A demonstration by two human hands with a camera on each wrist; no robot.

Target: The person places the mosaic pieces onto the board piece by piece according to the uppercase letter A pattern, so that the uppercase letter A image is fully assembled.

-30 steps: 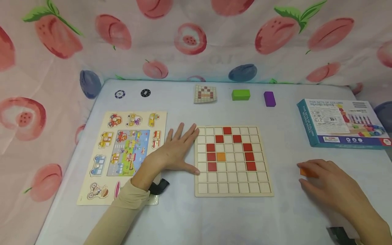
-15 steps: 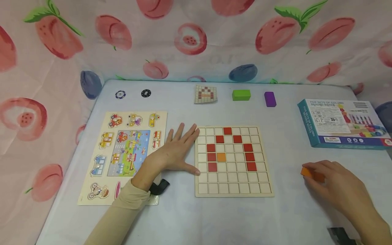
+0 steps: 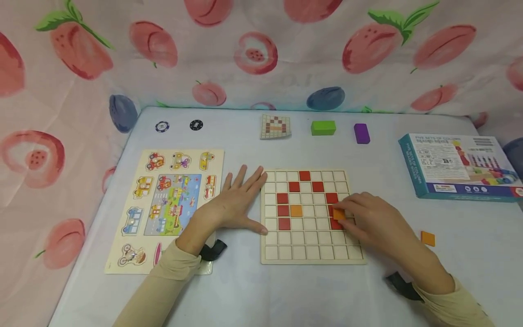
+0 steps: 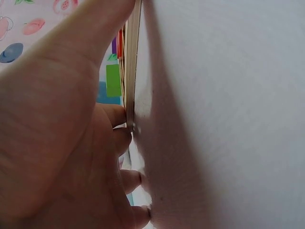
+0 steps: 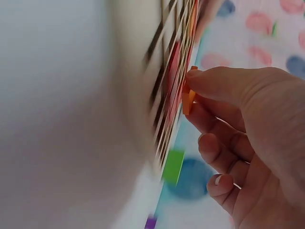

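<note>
A wooden grid board [image 3: 312, 262] lies on the table, with several red tiles [image 3: 304, 175] set in an arch and one orange tile [image 3: 296, 210] in its left part. Over the right red column, my right hand [image 3: 377, 222] pinches another orange tile [image 3: 338, 214] between thumb and forefinger; the right wrist view shows this tile [image 5: 189, 98] tilted, close over the board. My left hand [image 3: 234, 204] lies spread with straight fingers, thumb and fingertips at the board's left edge. A further orange tile [image 3: 427, 238] sits on the table near the right forearm.
A vehicle puzzle board [image 3: 126, 245] lies left, partly under the left forearm. At the back are two round chips [image 3: 162, 126], a small pattern card [image 3: 275, 126], a green block [image 3: 323, 128] and a purple block [image 3: 362, 133]. A printed box [image 3: 461, 165] lies right.
My right hand has moved left from the table to the board, carrying an orange tile; another orange tile now shows on the table where the hand was. The left hand has stayed put.
</note>
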